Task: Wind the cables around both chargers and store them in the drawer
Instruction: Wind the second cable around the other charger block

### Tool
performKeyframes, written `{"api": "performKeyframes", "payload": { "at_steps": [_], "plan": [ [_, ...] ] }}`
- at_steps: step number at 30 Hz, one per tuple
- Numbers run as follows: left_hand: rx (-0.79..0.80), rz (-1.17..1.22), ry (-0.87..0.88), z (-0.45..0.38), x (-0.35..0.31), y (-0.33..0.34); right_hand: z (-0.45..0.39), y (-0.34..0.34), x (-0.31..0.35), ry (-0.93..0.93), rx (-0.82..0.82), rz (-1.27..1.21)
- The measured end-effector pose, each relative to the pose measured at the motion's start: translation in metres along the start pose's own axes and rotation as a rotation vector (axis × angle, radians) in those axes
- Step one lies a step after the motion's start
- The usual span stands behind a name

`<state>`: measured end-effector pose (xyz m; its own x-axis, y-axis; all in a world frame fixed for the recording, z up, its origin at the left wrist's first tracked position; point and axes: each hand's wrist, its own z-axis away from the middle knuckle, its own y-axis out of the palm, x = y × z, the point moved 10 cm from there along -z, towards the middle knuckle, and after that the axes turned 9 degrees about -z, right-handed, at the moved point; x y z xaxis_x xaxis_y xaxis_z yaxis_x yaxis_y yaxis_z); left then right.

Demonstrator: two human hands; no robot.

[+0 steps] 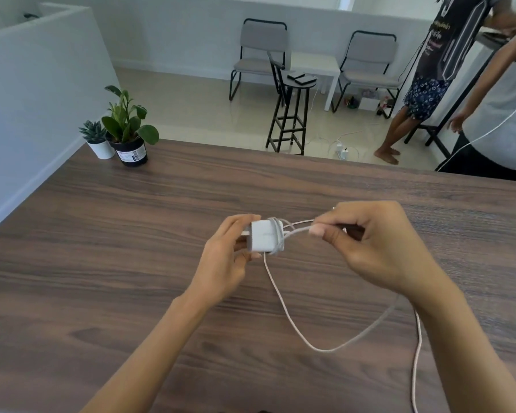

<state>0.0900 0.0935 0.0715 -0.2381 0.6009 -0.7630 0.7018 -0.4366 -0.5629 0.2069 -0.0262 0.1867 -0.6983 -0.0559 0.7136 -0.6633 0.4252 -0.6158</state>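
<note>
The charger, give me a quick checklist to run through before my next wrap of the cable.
1. Left hand grips the charger firmly: ok.
2. Right hand pinches the cable close to the charger: ok.
3. Earlier wraps sit on the charger body: ok, a few turns show at its right side.
4. Slack loop on the table is free of knots: ok as far as visible.
5. Cable's far end is free: cannot tell, it leaves the frame.
6. Drawer is ready: cannot tell, none in view.

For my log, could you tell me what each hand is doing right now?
Left hand: closed on the charger.
Right hand: pinching the cable.
</note>
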Motion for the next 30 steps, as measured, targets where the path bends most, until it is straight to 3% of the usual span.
{"api": "performKeyframes", "payload": {
  "at_steps": [7, 11, 16, 23, 30],
  "plan": [
    [0.150, 0.156, -0.013, 0.019, -0.020, 0.017, -0.031, -0.006, -0.027, 0.069, -0.034, -0.134],
    [0.216, 0.412, -0.050, 0.029, -0.045, 0.017, -0.044, 0.003, -0.065, 0.176, -0.051, -0.246],
    [0.110, 0.630, -0.050, 0.018, -0.065, -0.017, -0.027, 0.040, -0.103, 0.297, -0.014, -0.414],
    [-0.160, 0.421, -0.127, -0.005, -0.043, -0.060, 0.027, 0.091, -0.106, 0.420, 0.099, -0.374],
    [-0.193, 0.163, -0.154, -0.011, -0.009, -0.041, 0.043, 0.063, -0.042, 0.183, 0.019, -0.230]
  ]
}}
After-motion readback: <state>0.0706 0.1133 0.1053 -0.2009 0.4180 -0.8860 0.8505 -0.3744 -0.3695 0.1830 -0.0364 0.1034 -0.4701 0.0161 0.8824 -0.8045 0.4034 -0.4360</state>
